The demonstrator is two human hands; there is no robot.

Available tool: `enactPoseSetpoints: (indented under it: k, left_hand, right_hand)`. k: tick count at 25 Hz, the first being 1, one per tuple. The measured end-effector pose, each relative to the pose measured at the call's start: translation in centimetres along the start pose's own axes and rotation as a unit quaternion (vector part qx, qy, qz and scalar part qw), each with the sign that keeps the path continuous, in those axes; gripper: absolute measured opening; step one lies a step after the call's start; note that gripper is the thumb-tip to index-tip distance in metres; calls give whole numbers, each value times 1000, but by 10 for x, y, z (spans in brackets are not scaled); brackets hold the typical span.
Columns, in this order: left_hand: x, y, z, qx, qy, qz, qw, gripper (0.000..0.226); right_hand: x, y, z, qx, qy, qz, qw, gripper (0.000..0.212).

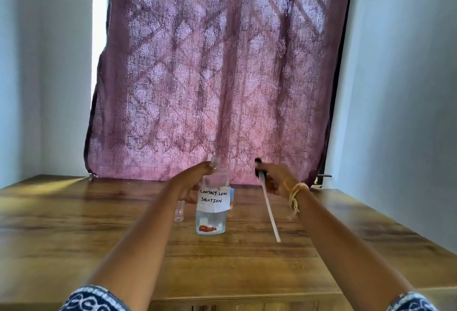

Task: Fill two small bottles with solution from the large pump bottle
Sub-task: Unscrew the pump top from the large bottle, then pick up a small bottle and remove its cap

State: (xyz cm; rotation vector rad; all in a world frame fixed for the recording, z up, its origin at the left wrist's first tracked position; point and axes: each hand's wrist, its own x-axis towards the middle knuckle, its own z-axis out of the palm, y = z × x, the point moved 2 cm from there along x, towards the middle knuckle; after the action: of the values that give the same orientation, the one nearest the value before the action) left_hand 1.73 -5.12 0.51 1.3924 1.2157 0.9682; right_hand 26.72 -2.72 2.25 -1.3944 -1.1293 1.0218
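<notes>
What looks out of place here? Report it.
The pump head with its dip tube is off the large bottle, held tilted in the right hand. The left hand steadies the open bottle. Nothing looks spilled.

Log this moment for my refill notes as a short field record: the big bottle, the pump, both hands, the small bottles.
large bottle: upright on wooden table, neck open, labelled contact lens solution
pump: out of the bottle, tube slanting down over the table
left hand: gripping the large bottle's upper part
right hand: holding the pump's head
small bottles: two, behind the large bottle, partly hidden
</notes>
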Motion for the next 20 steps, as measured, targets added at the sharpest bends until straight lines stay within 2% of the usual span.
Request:
enactPoseSetpoints:
  k: [2,5,9,11,12,15,16,18,20]
  left_hand:
    - [1,-1,4,19,1,45,999,35]
    - [7,-5,11,77,47,152,984,43]
    - [16,-15,13,87,97,199,971,35]
    - [20,-18,12,93,99,216,967,29]
    - [20,-20,12,105,98,228,963,38]
    - [17,-26,15,104,109,264,953,89]
    - [19,-30,15,83,107,272,953,95]
    - [23,-39,16,42,92,288,952,88]
    - [28,-49,16,26,95,312,945,77]
  right_hand:
    - [6,28,2,-89,10,17,996,30]
    - [17,54,7,-141,20,19,990,31]
    - [28,71,14,-201,0,27,979,37]
    - [35,76,16,-261,3,-4,965,39]
    - [39,78,17,-296,11,-27,955,38]
    - [49,81,16,-399,23,-101,911,25]
    - [51,81,15,-412,27,-120,903,19]
    - [51,84,15,-420,52,-164,891,15]
    - [49,88,18,-438,90,-204,871,20]
